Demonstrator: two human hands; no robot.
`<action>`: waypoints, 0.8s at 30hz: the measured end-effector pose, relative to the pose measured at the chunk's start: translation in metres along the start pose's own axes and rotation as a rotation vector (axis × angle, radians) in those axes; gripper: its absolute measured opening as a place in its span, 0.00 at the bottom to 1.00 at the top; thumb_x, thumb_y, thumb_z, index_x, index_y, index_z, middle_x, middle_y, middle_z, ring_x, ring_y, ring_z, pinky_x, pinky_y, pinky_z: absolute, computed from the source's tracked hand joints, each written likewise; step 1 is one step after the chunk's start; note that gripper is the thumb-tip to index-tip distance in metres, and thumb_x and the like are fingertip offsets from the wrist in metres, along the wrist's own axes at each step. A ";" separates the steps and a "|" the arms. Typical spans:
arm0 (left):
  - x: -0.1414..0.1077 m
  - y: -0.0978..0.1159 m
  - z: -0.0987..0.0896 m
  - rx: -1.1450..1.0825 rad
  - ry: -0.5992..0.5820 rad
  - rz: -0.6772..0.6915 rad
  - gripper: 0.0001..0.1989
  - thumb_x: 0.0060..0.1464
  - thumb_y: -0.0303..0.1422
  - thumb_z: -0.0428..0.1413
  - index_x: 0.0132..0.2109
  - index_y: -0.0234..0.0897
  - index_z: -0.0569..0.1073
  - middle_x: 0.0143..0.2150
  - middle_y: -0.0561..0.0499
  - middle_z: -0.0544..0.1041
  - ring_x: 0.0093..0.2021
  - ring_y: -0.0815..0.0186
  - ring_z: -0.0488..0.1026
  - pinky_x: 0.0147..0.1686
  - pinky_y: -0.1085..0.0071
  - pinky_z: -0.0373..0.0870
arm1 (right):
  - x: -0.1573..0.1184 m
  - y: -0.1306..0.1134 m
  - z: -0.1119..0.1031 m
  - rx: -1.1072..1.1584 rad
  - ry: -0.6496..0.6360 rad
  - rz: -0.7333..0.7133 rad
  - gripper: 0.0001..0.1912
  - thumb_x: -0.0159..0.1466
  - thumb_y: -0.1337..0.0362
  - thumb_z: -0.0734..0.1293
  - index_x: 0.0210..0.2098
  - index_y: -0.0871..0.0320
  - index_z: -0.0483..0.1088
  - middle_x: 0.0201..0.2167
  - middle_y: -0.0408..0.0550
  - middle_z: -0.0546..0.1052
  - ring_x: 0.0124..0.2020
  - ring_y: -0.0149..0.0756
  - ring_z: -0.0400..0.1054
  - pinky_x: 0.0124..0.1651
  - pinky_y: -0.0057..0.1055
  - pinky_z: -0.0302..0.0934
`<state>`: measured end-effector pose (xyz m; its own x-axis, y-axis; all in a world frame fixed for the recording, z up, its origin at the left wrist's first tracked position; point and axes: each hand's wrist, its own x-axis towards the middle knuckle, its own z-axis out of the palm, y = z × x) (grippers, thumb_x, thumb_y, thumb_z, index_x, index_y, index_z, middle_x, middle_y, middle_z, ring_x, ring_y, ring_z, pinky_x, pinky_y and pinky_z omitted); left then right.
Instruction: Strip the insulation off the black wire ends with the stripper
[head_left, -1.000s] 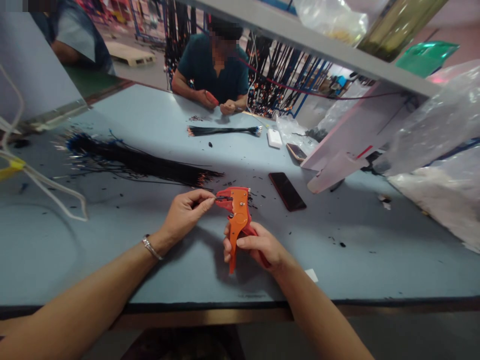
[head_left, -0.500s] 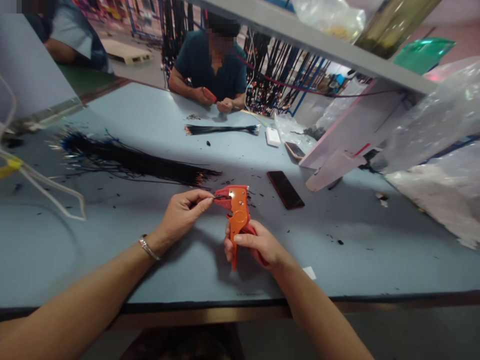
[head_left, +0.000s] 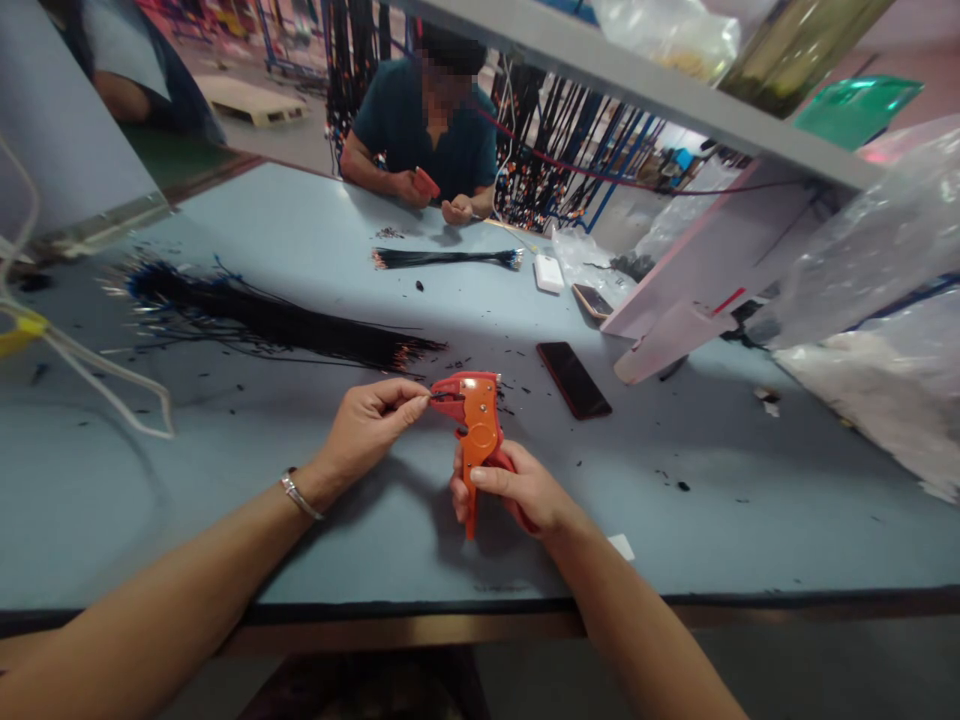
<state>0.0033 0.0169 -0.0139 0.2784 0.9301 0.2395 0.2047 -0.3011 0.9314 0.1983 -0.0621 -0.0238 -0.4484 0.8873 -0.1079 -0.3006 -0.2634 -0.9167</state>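
Note:
My right hand (head_left: 517,485) is wrapped round the handles of an orange and red wire stripper (head_left: 480,410), held upright above the table with its jaws toward the left. In a pinch of thumb and fingers, my left hand (head_left: 379,420) grips a thin black wire (head_left: 442,395) whose end lies between the stripper's jaws. Most of that wire is hidden by my fingers. Beyond my left hand a thick bundle of black wires (head_left: 285,325) lies on the table, with copper-coloured ends at the right and blue and silvery ends at the left.
Across the blue-grey table (head_left: 300,560) a co-worker (head_left: 427,130) holds a red tool. A smaller wire bundle (head_left: 446,259), a white box (head_left: 548,273) and two phones, the nearer one dark (head_left: 574,380), lie there. A shelf (head_left: 637,95) crosses above; plastic bags (head_left: 877,230) fill the right.
My hands, the wire stripper and the wire keep almost the same pose. The view has shifted slightly. Across the table, the co-worker's red tool has tilted a little.

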 end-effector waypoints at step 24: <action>-0.001 0.007 0.002 -0.105 0.033 -0.069 0.14 0.48 0.42 0.59 0.30 0.33 0.77 0.25 0.52 0.74 0.25 0.69 0.66 0.26 0.75 0.62 | 0.000 0.006 0.006 0.003 0.069 -0.026 0.23 0.56 0.48 0.73 0.31 0.61 0.65 0.21 0.42 0.71 0.18 0.29 0.68 0.17 0.25 0.66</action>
<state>0.0064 0.0130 -0.0083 0.2359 0.9548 0.1810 0.1225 -0.2140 0.9691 0.1913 -0.0661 -0.0270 -0.3817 0.9177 -0.1106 -0.3134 -0.2410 -0.9185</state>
